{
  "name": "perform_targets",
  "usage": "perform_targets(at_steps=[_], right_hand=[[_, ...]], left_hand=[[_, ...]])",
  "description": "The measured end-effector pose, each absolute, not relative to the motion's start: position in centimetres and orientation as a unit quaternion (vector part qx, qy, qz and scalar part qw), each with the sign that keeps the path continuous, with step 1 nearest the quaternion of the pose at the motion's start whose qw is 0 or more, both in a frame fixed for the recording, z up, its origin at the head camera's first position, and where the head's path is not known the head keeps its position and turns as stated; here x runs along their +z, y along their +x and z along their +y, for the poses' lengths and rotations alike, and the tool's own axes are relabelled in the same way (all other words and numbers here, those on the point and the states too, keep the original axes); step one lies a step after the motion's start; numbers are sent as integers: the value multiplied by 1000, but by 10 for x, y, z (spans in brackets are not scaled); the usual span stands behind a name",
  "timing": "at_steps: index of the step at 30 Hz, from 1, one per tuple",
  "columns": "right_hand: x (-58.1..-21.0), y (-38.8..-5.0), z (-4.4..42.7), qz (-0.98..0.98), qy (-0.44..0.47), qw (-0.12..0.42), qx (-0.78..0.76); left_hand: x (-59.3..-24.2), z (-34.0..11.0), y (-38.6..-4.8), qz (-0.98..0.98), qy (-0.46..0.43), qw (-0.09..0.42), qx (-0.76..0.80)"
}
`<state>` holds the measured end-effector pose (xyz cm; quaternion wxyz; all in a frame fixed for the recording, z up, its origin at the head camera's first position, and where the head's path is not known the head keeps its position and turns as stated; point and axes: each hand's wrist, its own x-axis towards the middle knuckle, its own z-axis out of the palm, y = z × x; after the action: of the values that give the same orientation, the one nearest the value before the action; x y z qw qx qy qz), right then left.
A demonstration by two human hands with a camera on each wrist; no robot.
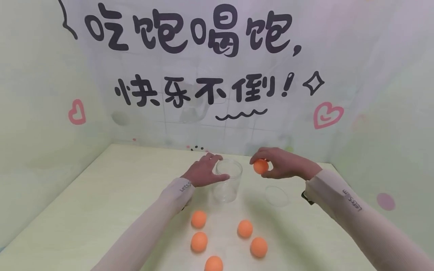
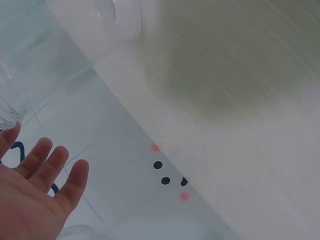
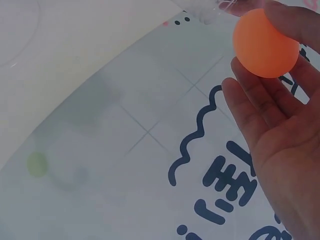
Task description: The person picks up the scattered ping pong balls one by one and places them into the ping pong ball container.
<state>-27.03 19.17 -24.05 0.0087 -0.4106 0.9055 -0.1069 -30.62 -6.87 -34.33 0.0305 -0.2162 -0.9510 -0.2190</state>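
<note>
A clear, see-through jar (image 1: 228, 188) stands upright on the table in the head view. My left hand (image 1: 206, 171) is at its left side, thumb and fingers spread around the rim; in the left wrist view the fingers of that hand (image 2: 40, 190) look relaxed near the jar's edge (image 2: 12, 102). To the right of the jar, my right hand (image 1: 283, 162) pinches an orange ball (image 1: 260, 166) above the table. The right wrist view has the ball (image 3: 266, 43) between the thumb and fingers of the right hand (image 3: 287, 135).
Several orange balls lie nearer on the table, among them one at the left (image 1: 199, 219) and one at the right (image 1: 259, 247). A clear round lid (image 1: 277, 196) lies right of the jar. Printed sheeting (image 1: 200, 124) stands behind the table (image 1: 84, 210).
</note>
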Motion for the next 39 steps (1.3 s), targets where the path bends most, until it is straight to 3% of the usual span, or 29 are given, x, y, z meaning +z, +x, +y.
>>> perform_targets(at_steps=[19,39], right_hand=[[-212,-303,159,923,-365,22,-117],[-218,-319,127,924,-369,33,-98]], left_hand=[[-340,-71,-304,-951,-212,24,-223],[-340,-70,-303,-950,-198,-4,-240]])
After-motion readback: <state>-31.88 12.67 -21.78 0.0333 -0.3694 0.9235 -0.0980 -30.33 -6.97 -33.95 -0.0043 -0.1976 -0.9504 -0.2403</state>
